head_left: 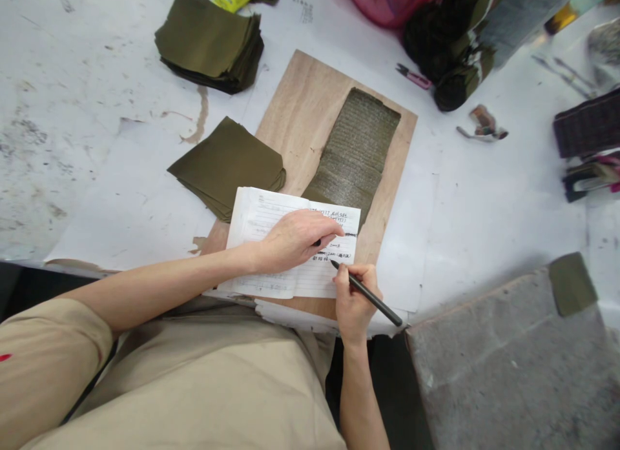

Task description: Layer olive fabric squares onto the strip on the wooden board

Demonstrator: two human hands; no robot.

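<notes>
An open lined notebook (256, 208) with handwriting on its right page lies at the near edge of a wooden board. My right hand (356, 301) is closed around a dark pen (371, 292), its tip at the right page just under the written lines. Across the notebook rests my left hand (295, 237), fingers curled over the right page. From under those fingers peeks a small black end, which looks like a pen cap (317, 243). Beyond the notebook a textured olive panel (358, 140) lies on the board, partly covered by the page.
The wooden board (295, 95) sits on a white-covered table. Olive fabric pieces (232, 163) lie left of the panel, with a taller stack (208, 40) behind. Pink thread snips (414, 76), dark thread spools (450, 92) and a pink basket (397, 4) stand far right. A grey slab (498, 359) is near right.
</notes>
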